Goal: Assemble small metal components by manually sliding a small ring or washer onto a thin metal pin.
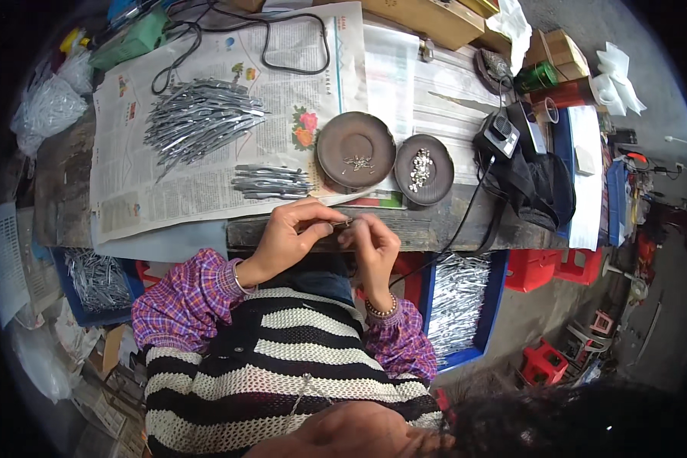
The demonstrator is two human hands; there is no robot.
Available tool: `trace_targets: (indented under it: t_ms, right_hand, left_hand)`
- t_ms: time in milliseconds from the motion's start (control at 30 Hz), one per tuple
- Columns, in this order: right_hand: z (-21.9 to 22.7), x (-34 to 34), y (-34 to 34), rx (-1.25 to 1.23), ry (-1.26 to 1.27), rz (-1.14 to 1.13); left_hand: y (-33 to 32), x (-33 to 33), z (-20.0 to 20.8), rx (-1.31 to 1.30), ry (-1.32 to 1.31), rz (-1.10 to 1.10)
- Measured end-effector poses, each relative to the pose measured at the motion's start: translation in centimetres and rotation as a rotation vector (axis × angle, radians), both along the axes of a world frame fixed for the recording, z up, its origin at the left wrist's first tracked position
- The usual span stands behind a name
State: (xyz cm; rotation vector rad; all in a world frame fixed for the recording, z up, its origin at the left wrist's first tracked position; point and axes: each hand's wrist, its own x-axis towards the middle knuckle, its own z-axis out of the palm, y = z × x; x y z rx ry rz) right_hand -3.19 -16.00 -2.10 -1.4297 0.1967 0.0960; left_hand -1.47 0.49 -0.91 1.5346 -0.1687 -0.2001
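Note:
My left hand [296, 230] and my right hand [374, 250] meet at the table's front edge, fingertips pinched close together. Between them shows a small dark metal piece [345, 224], mostly hidden by the fingers; its kind cannot be made out. The left thumb and forefinger close on it, and the right fingertips press at its other end, slightly blurred. Just beyond the hands lies a short row of slim silver metal pieces [271, 182]. A brown round dish [334, 145] holds tiny pin-like metal bits, and a smaller brown dish [443, 183] holds small shiny bits.
Newspaper [160, 206] covers the table under a large heap of slim metal pieces [198, 122]. A black cable [267, 53] loops behind. At right stand a small black device [499, 136] and a black bag [538, 187]. Blue crates [427, 305] of metal pieces sit below the table.

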Motion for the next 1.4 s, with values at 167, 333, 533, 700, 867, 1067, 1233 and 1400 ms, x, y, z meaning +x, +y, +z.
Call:
trace_targets:
  t_ms: [167, 333, 533, 700, 867, 1067, 1233, 1400]
  right_hand:
    - [0.0, 0.2, 0.1, -0.191, -0.152, 0.021]
    - [0.2, 0.6, -0.6, -0.061, -0.079, -0.053]
    - [0.2, 0.6, -0.9, -0.001, 0.009, -0.087]
    - [0.3, 0.2, -0.7, -0.010, 0.080, -0.037]
    - [-0.4, 0.2, -1.6, -0.125, -0.052, -0.042]
    - [-0.5, -0.1, -1.5, -0.191, -0.084, -0.019]
    - [-0.5, -0.2, -1.1, -0.143, 0.021, -0.055]
    - [0.2, -0.1, -0.9, -0.267, -0.152, 0.025]
  left_hand:
    - [-0.2, 0.0, 0.0, 0.028, 0.015, -0.026]
    - [-0.3, 0.0, -0.1, 0.014, 0.051, -0.026]
    - [-0.1, 0.1, -0.7, 0.040, 0.019, -0.060]
    - [-0.2, 0.2, -0.5, 0.014, 0.009, -0.050]
    - [0.1, 0.1, -0.1, 0.092, 0.011, -0.089]
    - [-0.1, 0.1, -0.3, 0.048, 0.015, -0.070]
    - [-0.1, 0.1, -0.2, 0.031, 0.037, -0.066]
    - [-0.2, 0.0, -0.2, 0.047, 0.014, -0.062]
